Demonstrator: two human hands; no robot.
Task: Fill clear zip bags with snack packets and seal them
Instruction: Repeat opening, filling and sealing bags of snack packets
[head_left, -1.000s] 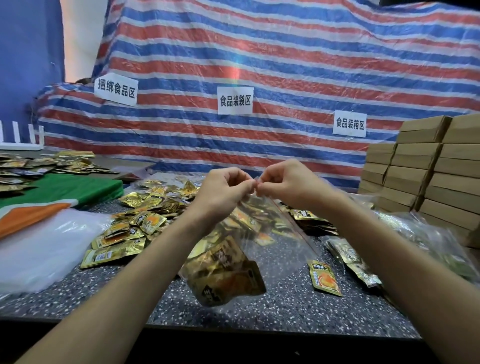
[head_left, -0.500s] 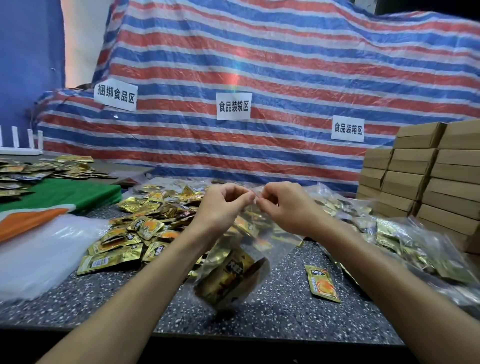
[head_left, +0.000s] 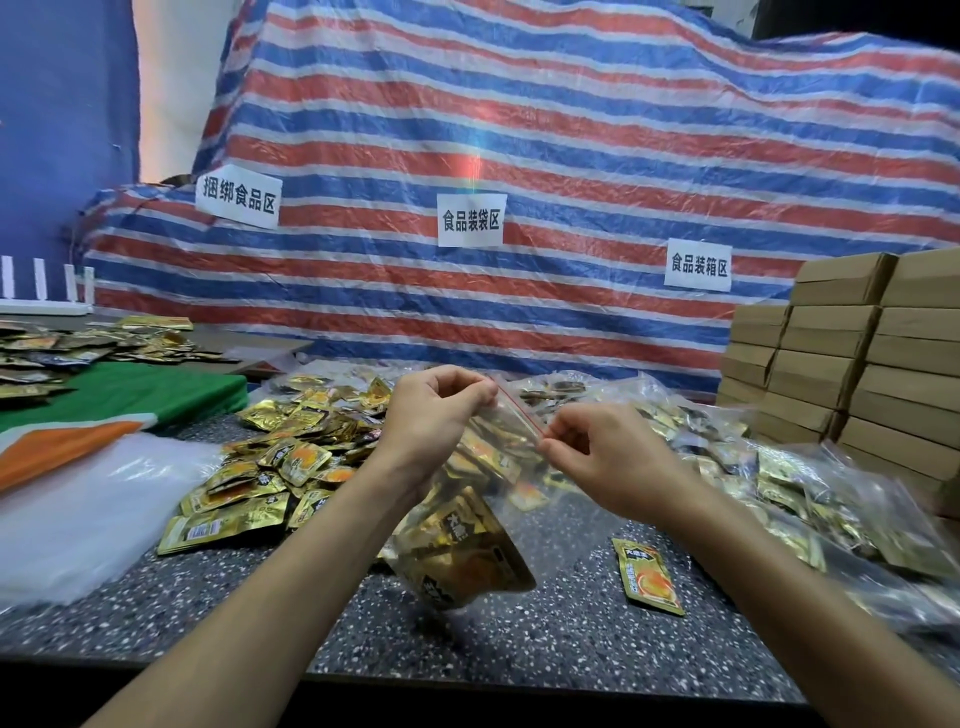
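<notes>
Hanging over the middle of the table (head_left: 519, 639), the clear zip bag (head_left: 511, 512) is pinched at its red zip strip (head_left: 519, 411) by both hands, slightly apart: left hand (head_left: 436, 421) at the strip's 10 o'clock end, right hand (head_left: 605, 460) at its 4 o'clock end. The film looks thin, limp and slippery. Gold packets (head_left: 457, 558) weigh down the bottom, so the stiffer strip seems the surest hold. 1 loose packet (head_left: 647, 577) lies at the bag's 4 o'clock.

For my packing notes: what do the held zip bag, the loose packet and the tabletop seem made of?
Zip bag: thin clear plastic film, glossy; packets show through. Loose packet: probably metallised foil; shiny gold glints. Tabletop: dark, white-speckled, matte; perhaps stone or laminate.
</notes>
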